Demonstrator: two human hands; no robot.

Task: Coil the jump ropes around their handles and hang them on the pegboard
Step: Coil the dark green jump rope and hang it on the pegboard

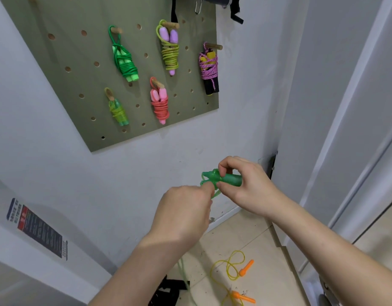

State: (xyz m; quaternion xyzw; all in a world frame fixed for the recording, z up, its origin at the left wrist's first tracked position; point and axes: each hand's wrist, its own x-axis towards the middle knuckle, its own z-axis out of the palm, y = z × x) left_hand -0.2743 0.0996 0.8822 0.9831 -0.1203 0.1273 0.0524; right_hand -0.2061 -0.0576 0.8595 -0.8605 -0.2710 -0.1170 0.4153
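Observation:
My right hand (246,186) grips the green handles (229,179) of a jump rope below the pegboard (58,69). My left hand (186,208) pinches the green rope (215,194) right beside the handles' tips; its loose end (183,272) trails down toward the floor. Several coiled ropes hang on wooden pegs: a green one (124,60), a lime one with purple handles (169,47), a purple one with black handles (208,67), a lime-green one (117,109) and a pink one (159,102). On the floor lies a yellow rope with orange handles (234,274), uncoiled.
A white door frame (345,129) runs along the right. A printed sticker (36,228) is on the low wall at left. A dark object (168,290) lies on the tiled floor near the bottom edge. Black straps and a metal clip (198,5) hang above the pegboard.

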